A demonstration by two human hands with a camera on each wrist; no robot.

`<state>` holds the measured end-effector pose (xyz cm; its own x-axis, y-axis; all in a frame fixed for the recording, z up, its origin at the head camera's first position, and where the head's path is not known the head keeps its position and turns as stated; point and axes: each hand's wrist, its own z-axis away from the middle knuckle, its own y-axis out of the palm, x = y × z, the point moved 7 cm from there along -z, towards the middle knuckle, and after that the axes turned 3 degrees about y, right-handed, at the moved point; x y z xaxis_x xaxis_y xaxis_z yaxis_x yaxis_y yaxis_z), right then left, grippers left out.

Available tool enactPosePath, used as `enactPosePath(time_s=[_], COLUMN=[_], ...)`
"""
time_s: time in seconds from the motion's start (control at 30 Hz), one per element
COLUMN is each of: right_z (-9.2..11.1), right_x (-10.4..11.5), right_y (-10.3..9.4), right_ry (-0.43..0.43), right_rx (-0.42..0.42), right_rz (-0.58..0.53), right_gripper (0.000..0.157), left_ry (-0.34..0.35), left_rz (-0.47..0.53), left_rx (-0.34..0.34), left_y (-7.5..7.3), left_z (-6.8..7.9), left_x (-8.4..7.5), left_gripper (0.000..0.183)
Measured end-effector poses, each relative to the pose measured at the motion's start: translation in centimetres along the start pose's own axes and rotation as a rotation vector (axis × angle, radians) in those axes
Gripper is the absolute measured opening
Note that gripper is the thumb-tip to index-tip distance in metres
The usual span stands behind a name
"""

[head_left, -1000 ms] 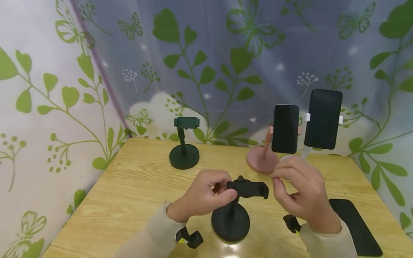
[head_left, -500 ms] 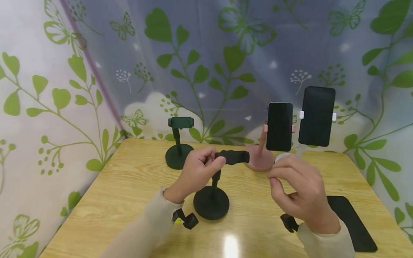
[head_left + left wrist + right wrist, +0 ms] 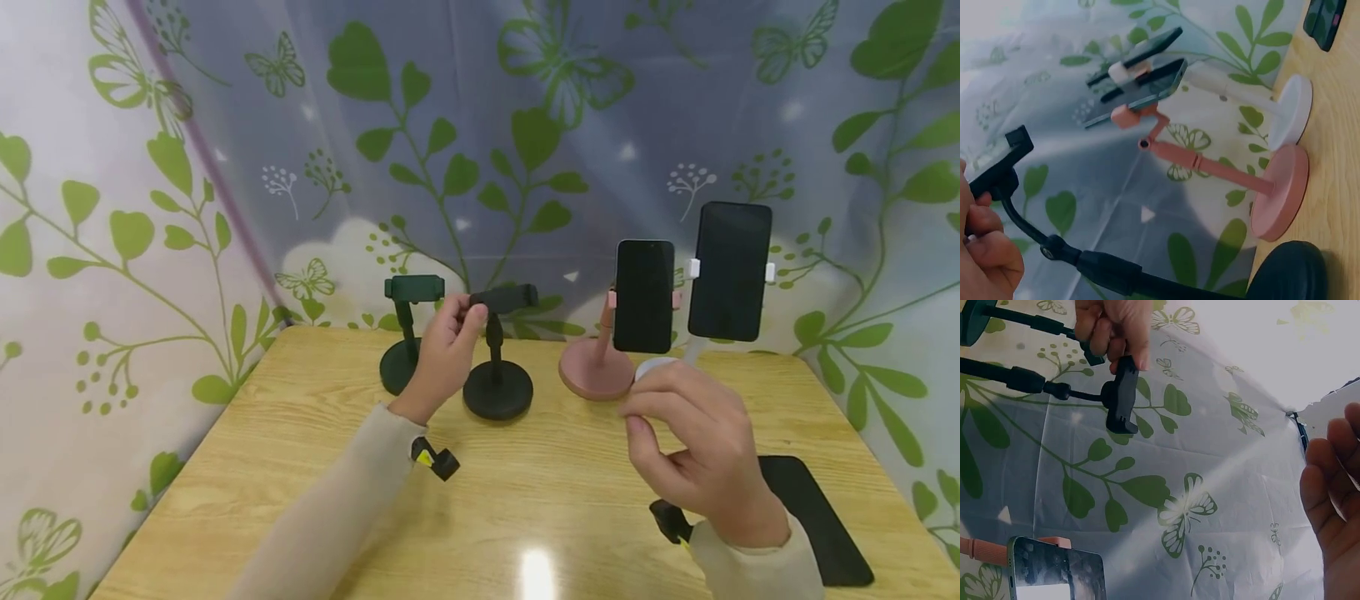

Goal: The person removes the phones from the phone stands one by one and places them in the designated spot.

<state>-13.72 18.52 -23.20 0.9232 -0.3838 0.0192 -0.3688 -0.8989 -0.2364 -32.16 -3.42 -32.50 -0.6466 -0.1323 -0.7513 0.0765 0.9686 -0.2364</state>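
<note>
In the head view my left hand grips one end of the clamp of a black phone stand, thumb in front. The stand is upright with its round base at the back of the table; whether that base touches the tabletop I cannot tell. Just left of it is a green phone stand with no phone in its clamp, its base partly hidden by my left hand. My right hand hovers at the right with loosely bent fingers and holds nothing. The right wrist view also shows the black clamp under my left fingers.
A pink stand bearing a phone is right of the black one. Beside it, a white stand carries a larger phone. Another phone lies flat on the wooden table, partly behind my right hand. Patterned cloth hangs behind.
My left hand has carried the black stand from the table's front middle back to beside the green stand. The right hand has stayed nearly in place, while the view has shifted slightly.
</note>
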Motion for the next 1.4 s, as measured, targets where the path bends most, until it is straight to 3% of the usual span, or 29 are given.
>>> enactPosePath(time_s=[0.23, 0.47, 0.7, 0.87, 1.0, 1.13, 1.4], right_z=[0.2, 0.2, 0.1, 0.2, 0.2, 0.1, 0.2], right_x=[0.3, 0.2, 0.3, 0.2, 0.0, -0.2, -1.4], right_y=[0.3, 0.4, 0.7, 0.8, 1.0, 1.0, 0.6], right_ry=[-0.013, -0.01, -0.024, 0.011, 0.023, 0.02, 0.074], right_rx=[0.008, 0.022, 0.029, 0.078, 0.103, 0.113, 0.101], right_rz=[0.029, 0.019, 0.004, 0.036, 0.044, 0.058, 0.108], right_gripper=[0.033, 0.033, 0.032, 0.035, 0.036, 0.036, 0.038], left_ry=[-0.02, -0.043, -0.108, -0.088, 0.035, 0.205, 0.46], left_rz=[0.089, 0.15, 0.075, -0.001, -0.07, -0.127, -0.148], left_rx=[0.0, 0.022, -0.039, -0.088, -0.16, -0.216, -0.093], left_y=[0.0, 0.3, -0.1, -0.2, -0.7, -1.5, -1.8], left_z=[-0.9, -0.8, -0.7, -1.1, -0.8, 0.0, 2.0], left_x=[2.2, 3.6, 4.3, 3.7, 2.4, -0.4, -8.9], left_gripper=[0.019, 0.019, 0.032, 0.04, 0.034, 0.02, 0.044])
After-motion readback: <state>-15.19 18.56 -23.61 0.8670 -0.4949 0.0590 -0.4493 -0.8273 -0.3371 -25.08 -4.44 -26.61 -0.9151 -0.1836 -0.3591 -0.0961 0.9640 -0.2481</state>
